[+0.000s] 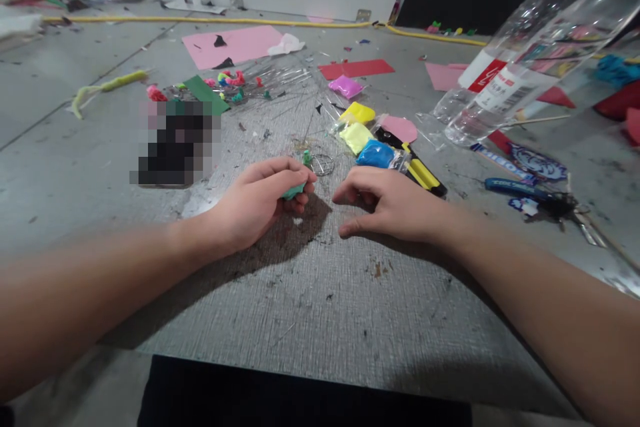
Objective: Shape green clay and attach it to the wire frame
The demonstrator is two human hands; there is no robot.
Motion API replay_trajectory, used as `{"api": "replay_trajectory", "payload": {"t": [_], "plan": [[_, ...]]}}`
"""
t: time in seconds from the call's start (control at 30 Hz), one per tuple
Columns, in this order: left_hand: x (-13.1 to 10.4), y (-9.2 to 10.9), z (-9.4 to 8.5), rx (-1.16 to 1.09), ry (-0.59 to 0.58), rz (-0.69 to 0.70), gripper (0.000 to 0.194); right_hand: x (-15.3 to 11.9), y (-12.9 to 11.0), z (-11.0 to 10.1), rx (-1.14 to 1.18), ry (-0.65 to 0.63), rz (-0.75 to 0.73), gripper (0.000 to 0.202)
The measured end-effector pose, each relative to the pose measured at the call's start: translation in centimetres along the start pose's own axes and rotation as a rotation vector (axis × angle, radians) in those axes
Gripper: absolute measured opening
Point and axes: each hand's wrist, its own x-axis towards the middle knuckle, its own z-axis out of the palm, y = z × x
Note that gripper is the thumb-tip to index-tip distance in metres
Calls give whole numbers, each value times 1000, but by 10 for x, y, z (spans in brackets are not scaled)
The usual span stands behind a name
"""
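My left hand (260,197) is closed around a lump of teal modelling clay (294,191), part of which shows between thumb and fingers. To its right, my right hand (383,203) is held just over the table, thumb apart from the curled fingers, with nothing seen between them. Just beyond both hands lie a coil of thin wire (323,163) and a small green bit (307,157). Packets of clay in blue (376,154), pale yellow (356,138) and yellow (361,113) sit behind my right hand, beside a yellow and black utility knife (423,172).
Two clear plastic bottles (493,97) stand at the right, near keys on a blue strap (520,188). A blurred-out dark object (173,147) lies left of my hands. Pink paper (235,43), a purple clay packet (346,86) and scraps lie farther back.
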Motion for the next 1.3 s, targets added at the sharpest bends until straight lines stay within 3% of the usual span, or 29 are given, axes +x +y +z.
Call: {"api": "replay_trajectory", "payload": {"t": [0.13, 0.23, 0.33, 0.53, 0.7, 0.83, 1.07, 1.17, 1.3], "plan": [[0, 0, 0, -10, -14, -3, 9, 0, 0, 1, -28, 42, 1, 18], [0, 1, 0, -10, -2, 0, 10, 0, 2, -3, 28, -47, 15, 27], [1, 0, -1, -12, -5, -2, 11, 1, 0, -1, -1, -24, 12, 34], [0, 0, -1, -25, -11, -7, 9, 0, -4, 7, -83, 71, -26, 12], [0, 0, -1, -21, -4, -7, 10, 0, -4, 2, -41, -11, -46, 26], [1, 0, 0, -2, 4, 3, 10, 4, -5, 4, -26, 92, 51, 13], [0, 2, 2, -4, 2, 12, 8, 10, 3, 8, 90, 237, 184, 18], [0, 2, 2, 6, 8, 12, 10, 10, 3, 9, 104, 211, 219, 22], [0, 2, 1, 24, -8, 23, 10, 7, -3, 6, 46, 100, 106, 34]]}}
